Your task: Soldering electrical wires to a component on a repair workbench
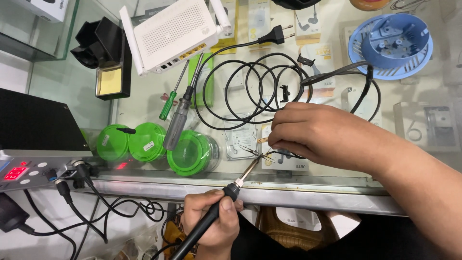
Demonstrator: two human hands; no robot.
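resting on the glass counter (pixel 144 103), the right hand (pixel 315 132) at 3 o'clock pinches thin wire ends (pixel 257 155) with curled fingers. at 6 o'clock the left hand (pixel 214 224) is closed around a soldering iron (pixel 219 207), its tip touching those wires. the black cable (pixel 250 86) coils at 12 o'clock, a grey screwdriver (pixel 180 113) at 10.

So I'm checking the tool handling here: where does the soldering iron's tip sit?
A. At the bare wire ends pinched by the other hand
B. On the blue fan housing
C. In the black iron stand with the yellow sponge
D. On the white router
A: the soldering iron, gripped by the left hand, points its tip at the bare wire ends held under the right hand fingertips, on the glass counter.
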